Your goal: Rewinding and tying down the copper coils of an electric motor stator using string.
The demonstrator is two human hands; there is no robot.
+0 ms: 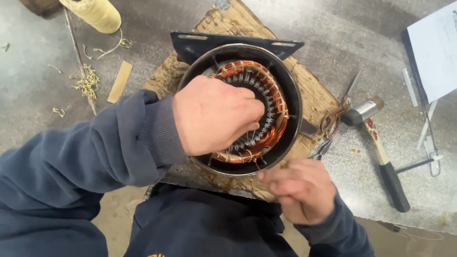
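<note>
A round black motor housing (291, 90) with copper windings (276, 102) inside stands on a worn wooden board (312, 95) on the workbench. My left hand (214, 116) reaches into the bore of the stator with its fingers curled in among the windings; what they grip is hidden. My right hand (302, 188) hovers at the housing's near rim, fingers pinched together, seemingly on a thin thread too small to make out.
To the right of the board lie scissors (340, 112) and a hammer (381, 152) with a black grip. Papers on a clipboard (435, 52) sit at the far right. A spool of pale twine (95, 13), twine scraps and a cardboard strip (120, 81) lie at the left.
</note>
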